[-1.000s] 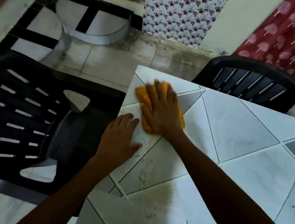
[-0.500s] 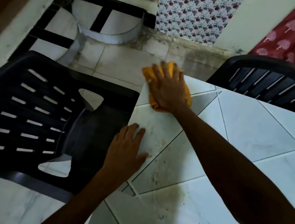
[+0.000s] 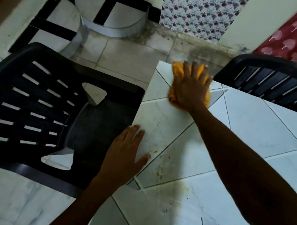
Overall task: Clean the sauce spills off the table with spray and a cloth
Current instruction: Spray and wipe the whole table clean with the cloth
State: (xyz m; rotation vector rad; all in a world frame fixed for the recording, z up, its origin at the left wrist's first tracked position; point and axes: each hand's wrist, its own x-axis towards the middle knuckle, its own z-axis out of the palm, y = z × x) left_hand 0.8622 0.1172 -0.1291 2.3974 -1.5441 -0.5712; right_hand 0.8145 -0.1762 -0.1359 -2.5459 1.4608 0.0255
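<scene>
Cloth [image 3: 177,71] under right hand [image 3: 190,89] has slid to the table [image 3: 259,132]'s far edge.

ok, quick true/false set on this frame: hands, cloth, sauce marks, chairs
1. The right hand presses the cloth flat at the table's far corner. True.
2. The left hand holds a spray bottle. False: it rests flat on the table's edge, and no bottle is in view.
3. Sauce marks lie on the tiles beside the left hand. True.
4. The cloth is blue. False: it is orange.
5. A black chair stands against the table's left side. True.
</scene>
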